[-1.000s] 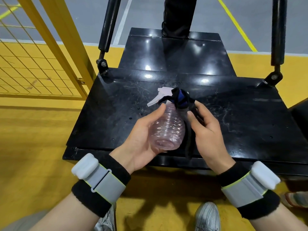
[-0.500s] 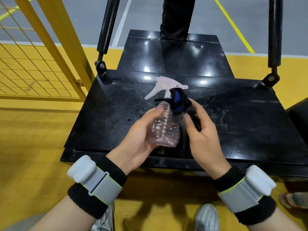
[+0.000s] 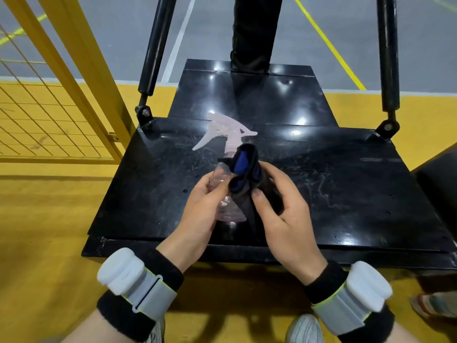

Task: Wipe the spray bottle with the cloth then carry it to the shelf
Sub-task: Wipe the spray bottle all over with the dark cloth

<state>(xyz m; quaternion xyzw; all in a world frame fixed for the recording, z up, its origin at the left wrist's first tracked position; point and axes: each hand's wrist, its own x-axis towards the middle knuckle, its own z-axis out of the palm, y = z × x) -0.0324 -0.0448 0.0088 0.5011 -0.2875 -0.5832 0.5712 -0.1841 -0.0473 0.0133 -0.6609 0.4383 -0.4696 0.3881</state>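
Observation:
A clear pinkish spray bottle with a white trigger head is held above the black platform. My left hand grips its ribbed body from the left, thumb across the front. My right hand holds a black-and-blue cloth bunched against the bottle's shoulder and right side, with a tail of cloth hanging down between my hands. The cloth hides much of the bottle's right half.
A yellow mesh fence stands at the left. Two black struts rise from the platform's back corners, and a dark column stands on a raised black step behind. Yellow floor lies below, with my shoes near the bottom edge.
The bottle has been tipped more upright, its trigger head rising away from me. The cloth has slid up onto the bottle's shoulder and my right thumb has come forward over it.

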